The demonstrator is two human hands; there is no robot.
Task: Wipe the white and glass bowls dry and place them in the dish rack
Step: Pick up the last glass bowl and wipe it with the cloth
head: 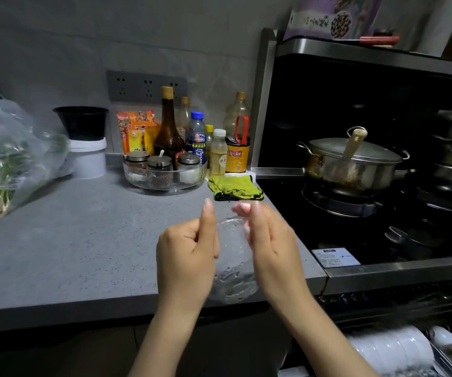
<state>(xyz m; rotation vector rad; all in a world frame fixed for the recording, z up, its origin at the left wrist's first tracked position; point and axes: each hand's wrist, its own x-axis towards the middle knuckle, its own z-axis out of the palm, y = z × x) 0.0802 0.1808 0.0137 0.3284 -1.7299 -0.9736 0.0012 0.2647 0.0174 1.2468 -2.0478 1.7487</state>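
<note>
Over the counter (69, 240) front edge, head view: glass bowl (233, 270) held tilted btw both hands, off the surface. L hand (186, 257) grips its left wall, fingers curled, thumb straight up along the rim. R hand (271, 246) wraps the right side, fingertips (242, 208) hooked over the top rim, blurred. Green cloth (235, 187) lies just behind, beside the hob (355, 227). White bowls (393, 349) sit stacked in dish rack (448, 365), lower right, below counter level.
</note>
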